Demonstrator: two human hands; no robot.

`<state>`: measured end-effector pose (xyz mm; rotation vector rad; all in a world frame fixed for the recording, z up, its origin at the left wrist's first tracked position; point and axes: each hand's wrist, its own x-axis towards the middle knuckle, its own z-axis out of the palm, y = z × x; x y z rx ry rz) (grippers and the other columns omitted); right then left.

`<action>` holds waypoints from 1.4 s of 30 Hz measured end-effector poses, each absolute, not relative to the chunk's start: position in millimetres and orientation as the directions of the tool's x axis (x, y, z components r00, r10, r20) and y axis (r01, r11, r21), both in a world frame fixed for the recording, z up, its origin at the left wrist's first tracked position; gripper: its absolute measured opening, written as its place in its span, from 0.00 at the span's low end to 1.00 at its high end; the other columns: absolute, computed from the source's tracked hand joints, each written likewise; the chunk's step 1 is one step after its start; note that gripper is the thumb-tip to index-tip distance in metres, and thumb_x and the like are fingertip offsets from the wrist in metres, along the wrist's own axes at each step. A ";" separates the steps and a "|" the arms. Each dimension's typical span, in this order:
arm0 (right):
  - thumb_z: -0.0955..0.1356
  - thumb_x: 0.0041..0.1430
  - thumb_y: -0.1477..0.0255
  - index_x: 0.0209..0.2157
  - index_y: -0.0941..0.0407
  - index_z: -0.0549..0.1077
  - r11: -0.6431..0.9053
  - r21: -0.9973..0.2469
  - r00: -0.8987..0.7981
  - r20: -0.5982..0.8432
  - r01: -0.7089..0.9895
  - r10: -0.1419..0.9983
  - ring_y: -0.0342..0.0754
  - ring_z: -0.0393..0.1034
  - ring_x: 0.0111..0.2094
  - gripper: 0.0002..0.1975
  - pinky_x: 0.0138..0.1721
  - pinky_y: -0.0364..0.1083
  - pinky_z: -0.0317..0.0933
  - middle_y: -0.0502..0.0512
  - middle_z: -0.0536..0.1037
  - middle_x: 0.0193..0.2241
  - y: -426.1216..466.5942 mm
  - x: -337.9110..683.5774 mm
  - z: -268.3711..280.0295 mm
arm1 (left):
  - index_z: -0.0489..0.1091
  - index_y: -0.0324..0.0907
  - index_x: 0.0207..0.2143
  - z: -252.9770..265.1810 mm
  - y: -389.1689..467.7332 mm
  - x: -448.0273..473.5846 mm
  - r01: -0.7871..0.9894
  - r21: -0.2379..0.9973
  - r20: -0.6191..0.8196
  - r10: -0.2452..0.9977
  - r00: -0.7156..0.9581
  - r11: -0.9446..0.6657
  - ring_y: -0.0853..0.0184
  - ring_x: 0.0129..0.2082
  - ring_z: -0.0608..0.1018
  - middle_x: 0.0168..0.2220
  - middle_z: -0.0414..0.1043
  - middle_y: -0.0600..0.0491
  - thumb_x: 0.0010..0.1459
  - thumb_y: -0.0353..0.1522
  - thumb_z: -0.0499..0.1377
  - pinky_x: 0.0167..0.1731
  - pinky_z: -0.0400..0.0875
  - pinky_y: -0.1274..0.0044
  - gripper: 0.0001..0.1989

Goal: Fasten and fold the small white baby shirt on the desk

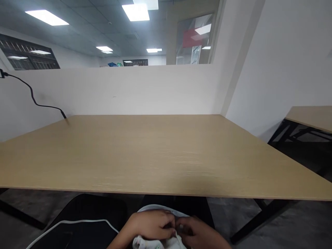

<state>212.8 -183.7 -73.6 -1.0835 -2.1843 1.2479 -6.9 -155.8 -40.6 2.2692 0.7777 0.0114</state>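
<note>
Both hands are low in the head view, over the lap and below the table's front edge. My left hand (154, 223) is closed, its fingers curled and pinching at a white cloth (151, 244) with a faint coloured print. Close beside it, my right hand (198, 232) has its fingers bent in and closed at the same cloth, the fingertips of the two hands almost meeting. The cloth lies bunched under the hands and runs out of the bottom of the picture. Whether it is a garment being worn or a loose piece, I cannot tell.
A wide wooden table (145, 152) stretches ahead, with a low white partition (145, 90) behind it. On the left a black cable (32, 93) hangs down to the tabletop. A white cable (77, 221) crosses a black seat (85, 207). Another table (313, 116) stands at the right.
</note>
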 end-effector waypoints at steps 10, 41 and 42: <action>0.64 0.49 0.80 0.32 0.57 0.75 0.316 -0.838 -0.577 0.002 0.445 0.817 0.47 0.70 0.36 0.11 0.39 0.42 0.60 0.51 0.77 0.32 -179.9 211.3 -78.9 | 0.68 0.46 0.32 -40.9 -162.3 2.3 0.578 0.696 -0.190 0.667 0.720 -0.426 0.60 0.33 0.73 0.32 0.70 0.54 0.49 0.30 0.60 0.31 0.64 0.73 0.06; 0.65 0.65 0.65 0.35 0.57 0.74 0.352 -0.914 -0.467 0.227 0.200 0.855 0.47 0.66 0.35 0.10 0.37 0.44 0.58 0.53 0.71 0.32 -191.5 214.2 -45.8 | 0.70 0.37 0.25 -20.8 -187.3 14.7 0.409 0.906 -0.079 0.907 0.414 -0.108 0.74 0.24 0.59 0.21 0.59 0.61 0.47 0.28 0.63 0.25 0.51 0.80 0.04; 0.65 0.65 0.64 0.34 0.57 0.74 0.348 -0.918 -0.453 0.232 0.192 0.861 0.47 0.66 0.34 0.11 0.37 0.44 0.58 0.53 0.71 0.32 -191.4 213.3 -45.3 | 0.70 0.37 0.25 -19.5 -187.3 14.9 0.393 0.912 -0.065 0.906 0.419 -0.116 0.74 0.24 0.59 0.21 0.59 0.61 0.46 0.27 0.63 0.25 0.51 0.80 0.03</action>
